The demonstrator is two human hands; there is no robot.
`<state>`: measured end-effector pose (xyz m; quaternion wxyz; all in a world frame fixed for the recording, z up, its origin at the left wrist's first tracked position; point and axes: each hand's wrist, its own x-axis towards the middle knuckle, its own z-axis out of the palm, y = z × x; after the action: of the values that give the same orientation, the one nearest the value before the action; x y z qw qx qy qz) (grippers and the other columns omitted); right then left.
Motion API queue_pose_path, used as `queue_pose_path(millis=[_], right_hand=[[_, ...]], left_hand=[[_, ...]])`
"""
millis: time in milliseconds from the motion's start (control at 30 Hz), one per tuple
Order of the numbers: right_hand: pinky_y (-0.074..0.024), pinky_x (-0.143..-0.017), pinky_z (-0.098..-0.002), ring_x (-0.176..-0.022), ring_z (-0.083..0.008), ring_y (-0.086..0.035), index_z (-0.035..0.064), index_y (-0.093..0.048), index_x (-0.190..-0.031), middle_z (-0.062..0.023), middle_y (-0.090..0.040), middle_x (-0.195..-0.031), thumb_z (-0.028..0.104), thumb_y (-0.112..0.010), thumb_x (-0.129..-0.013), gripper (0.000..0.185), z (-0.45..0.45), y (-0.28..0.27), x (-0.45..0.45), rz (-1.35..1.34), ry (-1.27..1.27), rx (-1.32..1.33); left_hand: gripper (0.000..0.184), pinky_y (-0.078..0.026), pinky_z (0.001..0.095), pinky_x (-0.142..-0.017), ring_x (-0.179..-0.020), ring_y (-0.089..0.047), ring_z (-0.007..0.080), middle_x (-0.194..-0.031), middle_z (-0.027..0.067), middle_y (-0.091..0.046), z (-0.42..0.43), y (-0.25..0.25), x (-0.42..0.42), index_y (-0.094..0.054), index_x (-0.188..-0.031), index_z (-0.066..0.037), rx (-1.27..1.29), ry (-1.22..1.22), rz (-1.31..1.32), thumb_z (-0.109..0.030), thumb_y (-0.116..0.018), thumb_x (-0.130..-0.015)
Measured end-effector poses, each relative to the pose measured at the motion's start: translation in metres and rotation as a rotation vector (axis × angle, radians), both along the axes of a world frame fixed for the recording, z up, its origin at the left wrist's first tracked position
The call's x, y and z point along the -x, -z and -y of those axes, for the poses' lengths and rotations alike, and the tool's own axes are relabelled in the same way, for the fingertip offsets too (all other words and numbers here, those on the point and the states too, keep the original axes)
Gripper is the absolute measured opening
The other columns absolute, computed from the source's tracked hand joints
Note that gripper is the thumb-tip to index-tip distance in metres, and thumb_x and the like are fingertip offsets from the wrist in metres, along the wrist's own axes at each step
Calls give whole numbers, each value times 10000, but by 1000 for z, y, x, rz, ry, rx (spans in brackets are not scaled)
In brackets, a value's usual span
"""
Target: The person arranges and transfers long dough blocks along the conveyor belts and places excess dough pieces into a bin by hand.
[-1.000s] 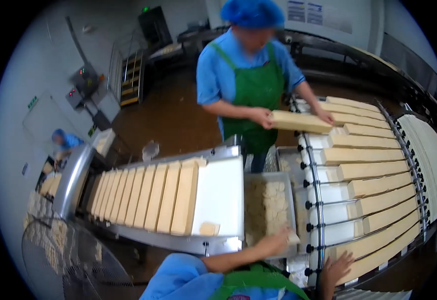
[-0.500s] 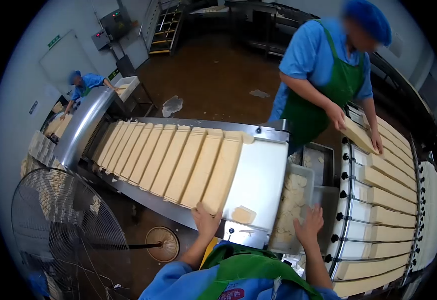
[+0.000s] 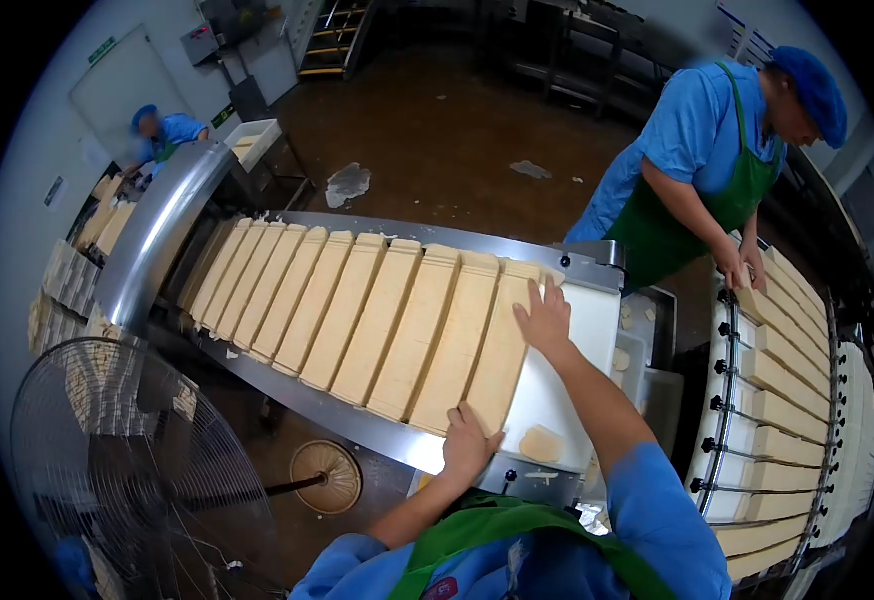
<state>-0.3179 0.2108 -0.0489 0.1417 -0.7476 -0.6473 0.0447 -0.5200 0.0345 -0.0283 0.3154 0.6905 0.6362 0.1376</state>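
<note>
In the head view, the left hand (image 3: pixel 470 445) is at the near end of the rightmost pale strip (image 3: pixel 502 348) on the white belt (image 3: pixel 579 325). Its fingers lie against the strip with the thumb apart; I cannot tell whether it grips. The right hand (image 3: pixel 545 318) has its fingers spread and laid on the far part of the same strip. Half a second ago this hand was over the tray to the right of the belt; now it has joined the left, so the strip has a hand towards each end and seems to be under two-handed control. The strip lies at the right end of a close row of similar strips (image 3: pixel 375 322). A small flat scrap (image 3: pixel 541 444) lies on the belt to the right of the left hand.

At the far right, a co-worker (image 3: pixel 692 165) has both hands low over the rack (image 3: pixel 719 475), where thick pale blocks (image 3: pixel 789 448) lie side by side; this person now stands further right.

The green sign (image 3: pixel 102 50) at the far left, the wall notice (image 3: pixel 747 35) at the far right and the reddish apron badge (image 3: pixel 442 588) carry no writing that I can read.
</note>
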Motion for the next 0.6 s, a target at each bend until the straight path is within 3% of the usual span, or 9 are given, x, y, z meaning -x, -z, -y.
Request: queue_pose_path(millis=[67, 167, 233, 367, 467, 533, 567, 600], right_hand=[[-307, -1005, -522, -1321, -406, -281, 112, -402, -1393, -222, -230, -1495, 487, -511, -874, 649, -26, -3, 10, -3, -17, 13], [-353, -987, -518, -1267, -414, -374, 146, -394, -1396, -226, -202, -1501, 521, -515, -861, 664, -49, -9, 20, 5, 20, 69], [-424, -947, -492, -1132, -427, -499, 153, -372, -1401, -236, -255, -1460, 528, -523, -841, 691, -54, -15, 22, 8, 83, 237], [-427, -954, -480, -1101, -439, -522, 135, -353, -1392, -230, -281, -1419, 529, -586, -770, 773, -42, -35, 7, -59, 204, 354], [-445, -928, -461, -1045, -409, -559, 62, -355, -1338, -212, -356, -1319, 492, -615, -745, 777, -15, -45, -22, -78, 422, 342], [-468, -901, -463, -1106, -415, -526, -8, -334, -1320, -256, -303, -1363, 500, -635, -716, 845, 6, -43, -54, -108, 521, 336], [-458, -917, -474, -1200, -424, -452, -47, -335, -1294, -303, -238, -1401, 459, -664, -707, 842, 19, -50, -58, -114, 549, 314], [-458, -917, -474, -1200, -424, -452, -47, -335, -1294, -303, -238, -1401, 459, -664, -707, 842, 30, -44, -65, -119, 603, 313]], left_hand=[[897, -543, 436, -657, -858, -602, 419, -1089, 269, -423, -1, 5, 1, -269, -1278, 128, -33, 40, -47, -395, -752, -733], [961, -552, 390, -606, -801, -636, 359, -1073, 244, -438, -4, 4, 1, -262, -1295, 154, 14, 127, -163, -496, -708, -744], [963, -551, 387, -597, -791, -638, 355, -1072, 241, -440, -6, 5, 2, -268, -1294, 155, 5, 145, -176, -503, -706, -743], [964, -550, 393, -645, -821, -630, 361, -1076, 241, -443, -7, 3, 1, -279, -1300, 153, 16, 196, -163, -492, -716, -732], [953, -542, 420, -697, -851, -612, 401, -1119, 265, -428, -8, 10, 2, -286, -1309, 126, -26, 282, -99, -472, -733, -716], [961, -524, 466, -738, -887, -584, 466, -1191, 308, -381, -15, 14, 2, -241, -1345, 52, -34, 362, 39, -458, -742, -703], [969, -520, 471, -763, -911, -585, 463, -1220, 312, -364, -17, 15, -1, -211, -1364, 41, 67, 384, -3, -469, -724, -719], [978, -516, 475, -788, -935, -586, 460, -1248, 316, -347, -19, 10, -7, -181, -1382, 30, 165, 409, -51, -479, -707, -734]])
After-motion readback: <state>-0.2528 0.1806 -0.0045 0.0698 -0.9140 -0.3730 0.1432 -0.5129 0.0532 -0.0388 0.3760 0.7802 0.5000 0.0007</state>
